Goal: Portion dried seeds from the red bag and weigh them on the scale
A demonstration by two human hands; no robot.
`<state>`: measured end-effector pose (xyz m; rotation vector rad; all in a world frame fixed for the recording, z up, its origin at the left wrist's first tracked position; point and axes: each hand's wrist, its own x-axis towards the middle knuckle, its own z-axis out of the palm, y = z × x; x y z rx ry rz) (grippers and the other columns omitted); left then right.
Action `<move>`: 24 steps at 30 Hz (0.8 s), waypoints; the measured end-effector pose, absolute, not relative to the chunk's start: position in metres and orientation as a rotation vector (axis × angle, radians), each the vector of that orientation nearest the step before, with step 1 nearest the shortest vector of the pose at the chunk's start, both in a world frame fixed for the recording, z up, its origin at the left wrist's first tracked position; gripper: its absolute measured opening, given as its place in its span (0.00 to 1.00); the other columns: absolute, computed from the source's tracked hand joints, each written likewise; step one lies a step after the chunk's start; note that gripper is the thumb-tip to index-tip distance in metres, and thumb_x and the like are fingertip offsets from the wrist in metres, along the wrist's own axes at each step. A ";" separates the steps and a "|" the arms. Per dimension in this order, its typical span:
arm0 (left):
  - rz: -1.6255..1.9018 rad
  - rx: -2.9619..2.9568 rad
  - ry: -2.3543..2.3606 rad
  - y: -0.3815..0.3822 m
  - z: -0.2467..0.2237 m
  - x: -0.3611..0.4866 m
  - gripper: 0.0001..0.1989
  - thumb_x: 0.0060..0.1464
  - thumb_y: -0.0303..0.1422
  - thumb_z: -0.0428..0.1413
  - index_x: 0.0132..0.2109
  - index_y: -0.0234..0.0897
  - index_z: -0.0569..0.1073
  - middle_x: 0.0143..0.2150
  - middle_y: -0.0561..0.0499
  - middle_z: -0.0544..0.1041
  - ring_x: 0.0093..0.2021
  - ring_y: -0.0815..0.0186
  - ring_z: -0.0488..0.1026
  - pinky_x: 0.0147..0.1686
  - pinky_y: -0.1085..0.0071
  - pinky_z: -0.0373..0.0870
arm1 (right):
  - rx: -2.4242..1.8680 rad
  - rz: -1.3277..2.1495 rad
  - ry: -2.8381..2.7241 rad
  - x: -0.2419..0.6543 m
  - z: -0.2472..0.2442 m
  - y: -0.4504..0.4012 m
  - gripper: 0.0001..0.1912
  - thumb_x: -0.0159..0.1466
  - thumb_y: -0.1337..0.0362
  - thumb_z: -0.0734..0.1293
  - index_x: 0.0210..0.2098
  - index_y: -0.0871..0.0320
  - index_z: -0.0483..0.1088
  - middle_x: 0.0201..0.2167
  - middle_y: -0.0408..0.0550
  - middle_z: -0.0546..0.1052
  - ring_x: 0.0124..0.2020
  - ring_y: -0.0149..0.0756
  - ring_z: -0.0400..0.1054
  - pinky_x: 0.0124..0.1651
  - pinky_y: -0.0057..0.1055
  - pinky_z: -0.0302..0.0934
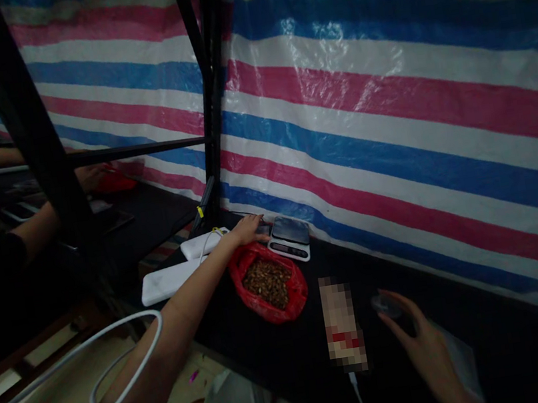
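My left hand point(247, 231) lies flat, fingers point(256, 219) together just beside the digital scale point(290, 237), above the red bag of nuts point(268, 282); right hand point(424, 357) curved open (clear object point(386, 305) at its fingertips, held or not, can't tell).

Nuts point(267, 284) in a bag point(255, 277) before the kitchen scale point(291, 238); power banks point(170, 282) left.

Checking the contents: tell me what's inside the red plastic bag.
The red plastic bag holds a heap of small brown pieces, perhaps nuts or seeds. Anything beneath the top layer and the bag's bottom stays covered.
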<state>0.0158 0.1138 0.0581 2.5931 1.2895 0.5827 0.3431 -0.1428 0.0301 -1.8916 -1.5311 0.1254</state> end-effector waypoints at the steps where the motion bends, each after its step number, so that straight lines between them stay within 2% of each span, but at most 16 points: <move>1: 0.641 2.583 1.241 0.107 0.060 0.013 0.33 0.49 0.43 0.54 0.56 0.27 0.56 0.56 0.35 0.61 0.56 0.55 0.58 0.53 0.65 0.54 | -1.831 0.132 -1.539 0.334 0.036 -0.141 0.27 0.55 0.50 0.61 0.52 0.53 0.58 0.48 0.50 0.71 0.47 0.42 0.66 0.49 0.40 0.58; 3: 0.762 2.538 1.160 0.087 0.064 0.007 0.28 0.54 0.41 0.49 0.56 0.27 0.56 0.55 0.38 0.63 0.55 0.60 0.60 0.53 0.68 0.55 | -1.707 0.104 -1.567 0.312 0.046 -0.136 0.30 0.55 0.53 0.62 0.55 0.54 0.54 0.48 0.50 0.71 0.49 0.40 0.65 0.51 0.40 0.57; 5: 0.868 2.496 1.181 0.057 0.066 -0.002 0.23 0.57 0.42 0.45 0.53 0.31 0.60 0.51 0.42 0.67 0.52 0.63 0.63 0.51 0.69 0.58 | -1.612 0.067 -1.633 0.288 0.053 -0.128 0.27 0.55 0.55 0.63 0.52 0.55 0.57 0.47 0.50 0.71 0.47 0.39 0.65 0.49 0.38 0.58; 8: 0.968 2.366 1.671 0.001 0.061 -0.018 0.23 0.57 0.47 0.40 0.46 0.33 0.66 0.44 0.42 0.70 0.47 0.60 0.66 0.46 0.66 0.61 | -1.476 0.053 -1.844 0.252 0.060 -0.110 0.17 0.56 0.59 0.63 0.45 0.54 0.63 0.44 0.49 0.71 0.43 0.38 0.66 0.45 0.36 0.60; 11: 0.723 2.115 2.102 -0.046 0.044 -0.032 0.30 0.57 0.50 0.33 0.37 0.31 0.70 0.34 0.40 0.73 0.37 0.58 0.71 0.37 0.66 0.65 | -1.354 0.016 -2.131 0.223 0.064 -0.089 0.14 0.58 0.64 0.61 0.44 0.54 0.64 0.43 0.49 0.70 0.45 0.39 0.62 0.47 0.37 0.58; 14: 0.460 2.065 2.139 -0.066 0.028 -0.037 0.31 0.55 0.52 0.35 0.32 0.31 0.71 0.29 0.40 0.73 0.34 0.58 0.72 0.33 0.67 0.65 | -1.398 -0.186 -2.322 0.203 0.066 -0.068 0.15 0.59 0.70 0.59 0.46 0.56 0.64 0.45 0.52 0.67 0.48 0.41 0.59 0.48 0.38 0.57; 19: 0.448 2.103 1.983 -0.059 0.023 -0.024 0.27 0.58 0.48 0.33 0.39 0.34 0.70 0.31 0.42 0.74 0.34 0.58 0.73 0.33 0.67 0.65 | -1.507 -0.563 -2.525 0.176 0.065 -0.050 0.17 0.58 0.77 0.53 0.42 0.59 0.66 0.40 0.56 0.68 0.43 0.43 0.60 0.42 0.38 0.57; 24: 0.598 2.036 1.819 -0.055 0.020 -0.008 0.20 0.59 0.41 0.37 0.45 0.35 0.67 0.36 0.42 0.75 0.37 0.57 0.73 0.35 0.66 0.64 | -1.521 -0.637 -2.584 0.160 0.062 -0.046 0.17 0.58 0.77 0.54 0.42 0.61 0.68 0.39 0.56 0.69 0.43 0.44 0.61 0.44 0.38 0.56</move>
